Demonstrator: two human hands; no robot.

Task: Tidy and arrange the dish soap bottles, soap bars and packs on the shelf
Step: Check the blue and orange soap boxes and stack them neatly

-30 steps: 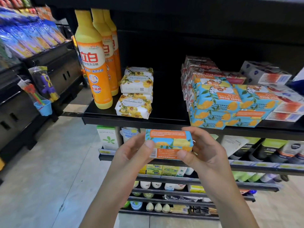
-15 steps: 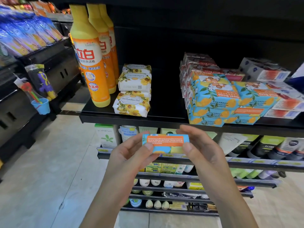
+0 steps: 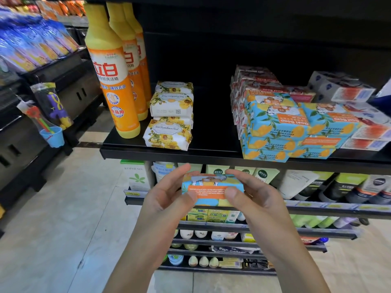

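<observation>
A blue-and-yellow goat soap box (image 3: 210, 190) is held in front of the black shelf (image 3: 211, 154), below its front edge. My left hand (image 3: 169, 195) pinches its left end and my right hand (image 3: 251, 193) pinches its right end. On the shelf, three yellow dish soap bottles (image 3: 112, 81) stand in a row at the left. Beside them lie stacked floral-wrapped soap bars (image 3: 169, 123). A stack of matching goat soap boxes (image 3: 275, 127) sits at the right, with red-and-white soap boxes (image 3: 258, 81) behind and white packs (image 3: 342, 87) further right.
A dark gap lies on the shelf between the floral bars and the goat soap stack. Lower shelves (image 3: 232, 229) hold tubes, cartons and bottles. A side rack at the left carries blue packets (image 3: 31, 45) and hanging toys (image 3: 50, 115). Tiled floor lies below.
Both hands have turned the soap box, so its orange text panel now faces me and its top face shows above. The box sits slightly lower in view.
</observation>
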